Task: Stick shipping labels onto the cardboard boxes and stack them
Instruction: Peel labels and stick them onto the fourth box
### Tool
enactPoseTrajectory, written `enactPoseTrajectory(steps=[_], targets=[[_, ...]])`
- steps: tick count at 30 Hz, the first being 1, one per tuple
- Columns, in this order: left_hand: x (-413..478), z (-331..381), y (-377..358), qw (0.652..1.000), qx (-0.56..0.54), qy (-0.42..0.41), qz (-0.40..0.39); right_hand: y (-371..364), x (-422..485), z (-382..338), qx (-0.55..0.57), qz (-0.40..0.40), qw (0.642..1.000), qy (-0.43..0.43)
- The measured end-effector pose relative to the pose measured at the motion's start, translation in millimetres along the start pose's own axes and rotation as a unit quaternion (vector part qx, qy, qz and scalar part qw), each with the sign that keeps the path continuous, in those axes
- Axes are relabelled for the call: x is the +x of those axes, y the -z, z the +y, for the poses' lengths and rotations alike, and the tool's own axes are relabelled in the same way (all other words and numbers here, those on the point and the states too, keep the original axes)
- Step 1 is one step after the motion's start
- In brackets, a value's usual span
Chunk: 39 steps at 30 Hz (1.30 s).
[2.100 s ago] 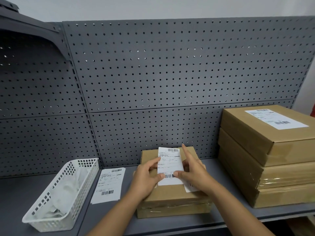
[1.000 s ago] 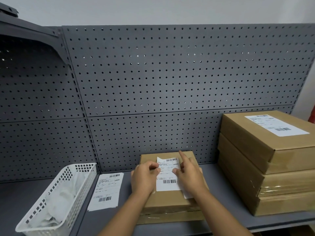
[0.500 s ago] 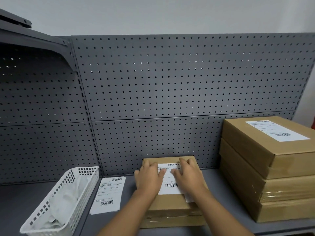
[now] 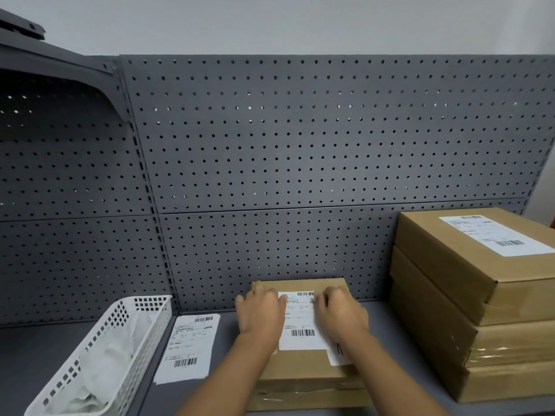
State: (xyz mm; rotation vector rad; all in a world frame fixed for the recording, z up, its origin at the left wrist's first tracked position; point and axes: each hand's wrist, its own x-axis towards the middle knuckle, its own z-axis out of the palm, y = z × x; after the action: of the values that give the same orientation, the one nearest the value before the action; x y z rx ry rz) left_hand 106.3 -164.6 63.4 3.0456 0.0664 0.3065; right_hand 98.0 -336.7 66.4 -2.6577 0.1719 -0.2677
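Pressing, fingers [image 4: 265, 295] straight, left hand [image 4: 261, 315] and right hand [image 4: 342, 315] have flattened the white label [image 4: 300, 324] onto the brown cardboard box [image 4: 300, 376]; stacking next.

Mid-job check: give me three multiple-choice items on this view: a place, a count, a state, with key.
1. Where does the loose label lie? A. On the shelf, between the white basket and the centre box. B. Inside the basket. C. Hanging on the pegboard.
2. How many boxes form the right-hand stack? A. Two. B. Three. C. Five.
3. What are the left hand and right hand doing? A. Lifting the box. B. Pinching a label in the air. C. Pressing flat on the centre box's label.
Key: A, it lies flat beside the basket; B, three cardboard layers show; C, straight fingers rest on the label.
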Motion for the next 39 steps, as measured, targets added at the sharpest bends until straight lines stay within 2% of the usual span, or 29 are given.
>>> enactPoseTrajectory(steps=[7, 15, 21, 24, 30, 39], targets=[[17, 2, 1, 1.000, -0.005, 0.018, -0.002, -8, 5, -18, -0.105, 0.031, 0.994, -0.001], [21, 3, -10, 0.996, -0.073, 0.045, 0.022, -11, 13, -12, -0.068, 0.017, 0.998, 0.005], [29, 7, -6, 0.995, -0.077, 0.055, -0.003, 1, 19, -18, -0.049, 0.024, 0.998, -0.010], [32, 8, -10, 0.995, -0.066, 0.073, -0.030, 5, 25, -24, -0.103, -0.006, 0.994, -0.033], [41, 6, -19, 0.996, -0.046, 0.074, -0.013, 3, 27, -20, -0.112, -0.003, 0.994, -0.019], [39, 2, -19, 0.995, -0.073, 0.067, -0.002, 4, 25, -9, -0.055, -0.006, 0.998, -0.025]])
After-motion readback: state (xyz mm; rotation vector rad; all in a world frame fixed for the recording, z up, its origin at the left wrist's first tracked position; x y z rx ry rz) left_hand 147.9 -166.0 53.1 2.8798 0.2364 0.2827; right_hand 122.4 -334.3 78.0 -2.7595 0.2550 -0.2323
